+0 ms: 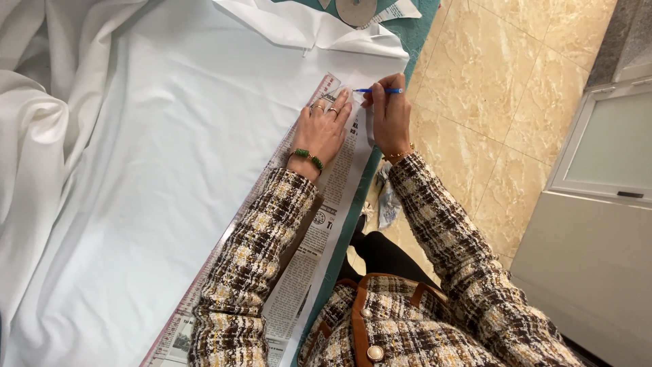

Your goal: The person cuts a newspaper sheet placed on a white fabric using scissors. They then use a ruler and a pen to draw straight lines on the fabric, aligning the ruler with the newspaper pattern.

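Left hand (324, 130), fingers spread, flattens thin limp newspaper pattern strip (319, 224) on slippery white fabric (156, 170); right hand (390, 115) pinches blue pen (379, 90), far end.

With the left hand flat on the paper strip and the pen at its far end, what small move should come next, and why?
Probably draw the pen along the edge of the paper strip. The right hand holds the tip at the strip's far end on the white cloth, while the left hand presses the strip flat, so it looks steadied for marking.
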